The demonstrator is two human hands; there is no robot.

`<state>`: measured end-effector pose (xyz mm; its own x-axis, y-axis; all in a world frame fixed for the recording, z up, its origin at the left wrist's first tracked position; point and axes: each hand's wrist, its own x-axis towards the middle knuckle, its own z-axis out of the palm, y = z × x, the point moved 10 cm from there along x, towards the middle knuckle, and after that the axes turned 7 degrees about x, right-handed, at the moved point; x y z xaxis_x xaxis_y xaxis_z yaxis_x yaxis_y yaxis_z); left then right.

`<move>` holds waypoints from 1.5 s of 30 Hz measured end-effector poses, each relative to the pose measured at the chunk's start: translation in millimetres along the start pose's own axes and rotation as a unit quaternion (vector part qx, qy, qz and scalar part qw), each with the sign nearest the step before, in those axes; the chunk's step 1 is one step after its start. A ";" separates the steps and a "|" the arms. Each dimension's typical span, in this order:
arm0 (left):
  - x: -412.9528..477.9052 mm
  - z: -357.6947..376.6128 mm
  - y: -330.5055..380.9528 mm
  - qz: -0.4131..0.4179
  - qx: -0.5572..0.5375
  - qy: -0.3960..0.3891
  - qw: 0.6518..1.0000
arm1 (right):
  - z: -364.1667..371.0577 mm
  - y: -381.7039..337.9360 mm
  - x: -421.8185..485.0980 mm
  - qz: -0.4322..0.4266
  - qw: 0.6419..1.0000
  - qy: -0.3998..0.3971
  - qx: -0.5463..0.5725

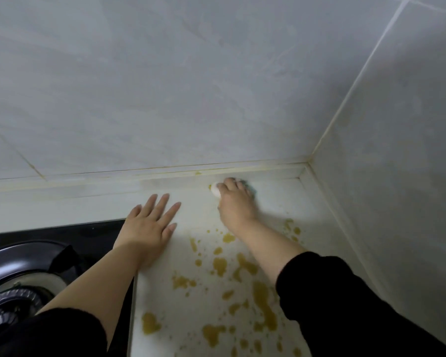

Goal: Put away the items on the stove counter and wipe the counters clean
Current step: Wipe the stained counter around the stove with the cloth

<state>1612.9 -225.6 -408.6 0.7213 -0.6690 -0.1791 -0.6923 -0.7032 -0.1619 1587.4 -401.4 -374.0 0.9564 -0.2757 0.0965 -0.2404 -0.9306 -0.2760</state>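
The white counter [273,202] runs to the tiled corner and is spattered with yellow-brown stains [219,265] across its near half. At the back of the counter, close to the wall, my right hand [236,202] grips a scrubber [250,189] with a white end and a teal pad, pressed down on the surface. My left hand [150,225] lies flat with fingers spread on the counter, right beside the stove's edge.
A black gas stove [49,243] with a round burner [11,302] fills the lower left. Grey tiled walls [216,86] close the counter in at the back and on the right, meeting in a corner [308,162]. Both forearms wear black sleeves.
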 end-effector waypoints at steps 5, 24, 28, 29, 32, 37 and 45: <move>-0.4 -0.6 -1.3 0.001 -0.017 0.011 1.000 | -26.5 97.3 -9.9 0.115 0.993 0.002 -0.026; -6.5 -4.8 -25.3 -0.108 -0.111 0.078 0.985 | 13.8 -41.2 10.0 0.031 0.997 -0.015 0.064; -15.2 -5.7 -33.9 -0.161 -0.146 0.079 0.973 | 21.3 -79.3 0.3 -0.095 0.984 -0.055 0.140; -19.1 -5.7 -37.1 -0.177 -0.151 0.079 0.969 | 21.3 -82.8 -10.5 -0.110 0.978 -0.063 0.167; -29.7 -5.5 -44.5 -0.218 -0.149 0.079 0.961 | 20.1 -89.6 -55.8 -0.171 0.939 -0.144 0.260; -31.3 -6.7 -46.6 -0.230 -0.161 0.079 0.957 | -29.6 -33.7 -26.8 -0.059 0.932 -0.102 0.343; -32.7 -10.0 -50.4 -0.237 -0.198 0.110 0.945 | 28.7 -74.2 -11.5 -0.131 0.964 -0.100 0.207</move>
<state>1624.4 -170.7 -384.8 0.9649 -0.2603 0.0361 -0.2619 -0.9419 0.2103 1599.0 -322.3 -382.0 0.9981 0.0468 0.0399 0.0615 -0.7745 -0.6296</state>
